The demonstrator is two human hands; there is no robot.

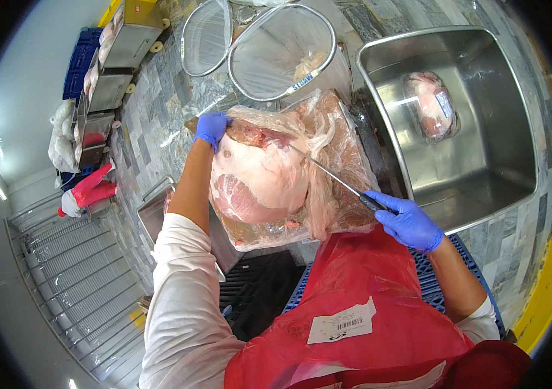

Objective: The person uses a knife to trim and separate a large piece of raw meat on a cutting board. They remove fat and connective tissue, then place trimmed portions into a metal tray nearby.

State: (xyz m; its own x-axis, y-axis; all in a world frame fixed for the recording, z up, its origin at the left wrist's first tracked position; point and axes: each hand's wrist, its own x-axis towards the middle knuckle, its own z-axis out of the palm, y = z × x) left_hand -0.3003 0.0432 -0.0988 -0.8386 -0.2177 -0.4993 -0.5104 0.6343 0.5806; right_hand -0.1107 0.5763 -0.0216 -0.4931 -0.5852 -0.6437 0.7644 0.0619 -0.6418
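The person is wearing a red apron (366, 292). The right hand (409, 223) is wrapping its fingers tight around a knife (334, 178), and the blade is poking into the meat (259, 178). The meat is sitting on clear plastic (340, 155) on the table (159, 123), right in front of the person. The left hand (212, 128) is gripping the far edge of the meat and pulling it. It looks like the cutting step is going on. The next cut is going to need slow, careful strokes, away from the left fingers. Farther off, a wrapped piece (430, 105) is lying in the sink (477, 175), and two bag rings (282, 52) are standing behind.
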